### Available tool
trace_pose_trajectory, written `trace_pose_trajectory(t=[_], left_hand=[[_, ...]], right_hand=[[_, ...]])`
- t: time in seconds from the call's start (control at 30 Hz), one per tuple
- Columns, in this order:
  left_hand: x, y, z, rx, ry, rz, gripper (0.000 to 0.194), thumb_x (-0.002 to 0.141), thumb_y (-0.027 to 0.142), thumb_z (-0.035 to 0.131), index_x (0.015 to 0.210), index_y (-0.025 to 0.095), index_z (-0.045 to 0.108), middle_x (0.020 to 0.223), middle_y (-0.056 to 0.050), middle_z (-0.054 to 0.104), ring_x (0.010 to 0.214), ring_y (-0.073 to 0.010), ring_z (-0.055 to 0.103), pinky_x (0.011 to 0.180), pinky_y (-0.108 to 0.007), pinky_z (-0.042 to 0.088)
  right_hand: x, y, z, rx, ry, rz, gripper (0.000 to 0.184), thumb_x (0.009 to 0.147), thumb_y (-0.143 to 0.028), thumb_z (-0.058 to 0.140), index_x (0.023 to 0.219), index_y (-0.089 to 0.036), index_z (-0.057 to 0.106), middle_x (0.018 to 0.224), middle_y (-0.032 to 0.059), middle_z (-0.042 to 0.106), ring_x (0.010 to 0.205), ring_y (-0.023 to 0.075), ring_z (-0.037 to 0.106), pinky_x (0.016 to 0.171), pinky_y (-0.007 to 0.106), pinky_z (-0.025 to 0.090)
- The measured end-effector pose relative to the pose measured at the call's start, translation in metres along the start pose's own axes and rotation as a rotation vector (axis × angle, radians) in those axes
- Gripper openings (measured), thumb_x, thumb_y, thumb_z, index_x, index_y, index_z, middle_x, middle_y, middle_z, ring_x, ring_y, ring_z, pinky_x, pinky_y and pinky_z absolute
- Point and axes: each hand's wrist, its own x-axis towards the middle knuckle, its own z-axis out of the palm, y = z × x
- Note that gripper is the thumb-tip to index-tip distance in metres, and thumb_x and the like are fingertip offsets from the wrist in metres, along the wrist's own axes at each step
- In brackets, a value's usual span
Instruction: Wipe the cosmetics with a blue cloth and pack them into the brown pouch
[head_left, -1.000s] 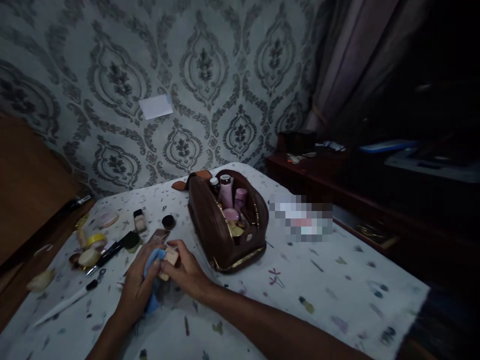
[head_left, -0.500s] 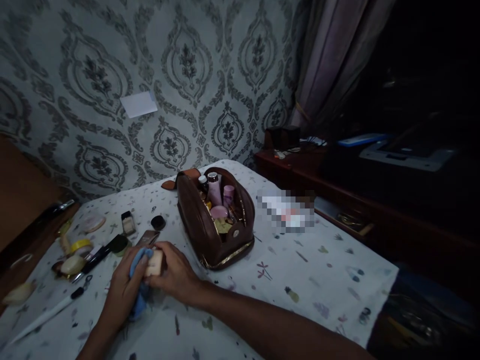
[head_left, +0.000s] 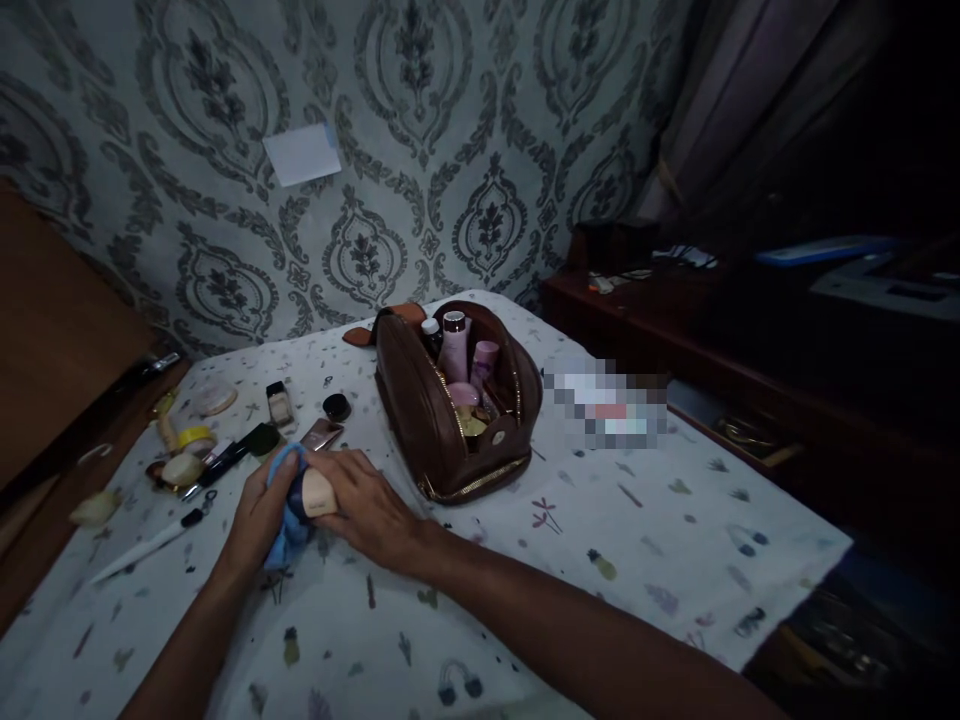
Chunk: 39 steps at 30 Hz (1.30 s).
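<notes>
Bottle (head_left: 319, 494), above the desk (head_left: 570, 630) toward its left edge, is gripped by the right hand (head_left: 369, 505) against the cloth (head_left: 283, 545) clutched in the left hand (head_left: 256, 510), so wiping looks unfinished, with loose cosmetics (head_left: 280, 407) beyond and the bag (head_left: 416, 425) open toward the far edge.

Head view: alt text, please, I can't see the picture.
The left hand holds a blue cloth against a beige cosmetic bottle gripped by the right hand. Beyond, an open brown bag holds pink bottles; loose cosmetics lie left.
</notes>
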Motion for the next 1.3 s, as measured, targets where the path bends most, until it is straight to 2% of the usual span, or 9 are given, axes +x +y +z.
trace_pose_trajectory(t=[0.27, 0.37, 0.47, 0.6, 0.7, 0.83, 1.0, 1.13, 1.3], left_hand=[[0.0, 0.003, 0.002, -0.192, 0.096, -0.193, 0.055, 0.059, 0.064, 0.078, 0.083, 0.016, 0.064, 0.071, 0.002, 0.066, 0.065, -0.0162, 0.061, 0.064, -0.026, 0.05], [-0.001, -0.003, 0.008, -0.116, 0.123, -0.147, 0.054, 0.068, 0.064, 0.072, 0.092, 0.016, 0.069, 0.085, -0.002, 0.072, 0.082, -0.0207, 0.067, 0.078, -0.03, 0.054], [-0.003, -0.007, 0.013, 0.002, 0.145, -0.075, 0.056, 0.084, 0.066, 0.053, 0.105, 0.017, 0.07, 0.107, -0.008, 0.073, 0.108, -0.0259, 0.065, 0.099, -0.039, 0.049], [-0.009, -0.006, 0.014, 0.032, -0.021, 0.115, 0.058, 0.094, 0.062, 0.038, 0.125, 0.019, 0.061, 0.133, -0.009, 0.063, 0.131, -0.025, 0.052, 0.116, -0.041, 0.033], [-0.012, -0.006, 0.012, 0.018, -0.164, 0.209, 0.06, 0.094, 0.059, 0.044, 0.138, 0.018, 0.05, 0.143, -0.01, 0.055, 0.135, -0.0252, 0.047, 0.118, -0.039, 0.03], [-0.009, -0.012, 0.009, 0.036, -0.229, 0.239, 0.062, 0.089, 0.055, 0.057, 0.137, 0.016, 0.048, 0.136, -0.011, 0.057, 0.127, -0.0278, 0.053, 0.111, -0.039, 0.037], [-0.006, -0.014, 0.009, 0.074, -0.204, 0.265, 0.055, 0.093, 0.056, 0.049, 0.131, 0.017, 0.053, 0.131, -0.01, 0.061, 0.119, -0.0274, 0.057, 0.108, -0.04, 0.039], [-0.007, -0.012, 0.009, 0.063, -0.149, 0.208, 0.056, 0.095, 0.059, 0.041, 0.131, 0.019, 0.057, 0.132, -0.009, 0.063, 0.126, -0.0266, 0.054, 0.111, -0.039, 0.038], [-0.006, -0.016, 0.01, 0.109, -0.069, 0.216, 0.053, 0.095, 0.059, 0.04, 0.124, 0.02, 0.062, 0.124, -0.008, 0.067, 0.123, -0.0264, 0.056, 0.11, -0.04, 0.04]], right_hand=[[-0.004, 0.0, 0.005, 0.116, -0.04, 0.073, 0.074, 0.08, -0.004, 0.06, 0.148, -0.018, 0.034, 0.14, 0.0141, 0.049, 0.131, 0.0255, 0.047, 0.11, 0.04, 0.041], [-0.003, 0.003, 0.007, 0.192, 0.046, 0.095, 0.066, 0.078, -0.01, 0.064, 0.14, -0.018, 0.042, 0.135, 0.0128, 0.054, 0.128, 0.0252, 0.051, 0.108, 0.041, 0.042], [0.002, 0.003, 0.007, 0.299, 0.159, 0.2, 0.063, 0.072, -0.019, 0.074, 0.131, -0.02, 0.049, 0.127, 0.01, 0.061, 0.118, 0.0251, 0.058, 0.102, 0.04, 0.046], [0.006, -0.001, 0.005, 0.394, 0.16, 0.365, 0.06, 0.069, -0.026, 0.079, 0.122, -0.019, 0.052, 0.111, 0.0065, 0.067, 0.102, 0.0246, 0.064, 0.091, 0.038, 0.049], [0.006, -0.001, 0.006, 0.407, 0.141, 0.412, 0.06, 0.073, -0.028, 0.075, 0.125, -0.017, 0.049, 0.111, 0.0068, 0.067, 0.1, 0.0238, 0.064, 0.089, 0.037, 0.049], [0.003, 0.003, 0.009, 0.41, 0.097, 0.393, 0.066, 0.078, -0.03, 0.07, 0.135, -0.016, 0.041, 0.124, 0.0116, 0.063, 0.109, 0.0242, 0.062, 0.095, 0.039, 0.048], [0.003, 0.006, 0.01, 0.377, 0.045, 0.415, 0.08, 0.077, -0.028, 0.071, 0.145, -0.017, 0.031, 0.131, 0.0142, 0.06, 0.115, 0.0261, 0.061, 0.1, 0.044, 0.046], [0.002, 0.006, 0.008, 0.424, 0.022, 0.379, 0.075, 0.083, -0.037, 0.066, 0.146, -0.015, 0.031, 0.136, 0.0158, 0.057, 0.121, 0.0266, 0.058, 0.105, 0.045, 0.043], [0.002, 0.01, 0.011, 0.521, 0.086, 0.377, 0.065, 0.085, -0.042, 0.066, 0.14, -0.019, 0.04, 0.134, 0.0122, 0.059, 0.121, 0.0251, 0.058, 0.105, 0.043, 0.044]])
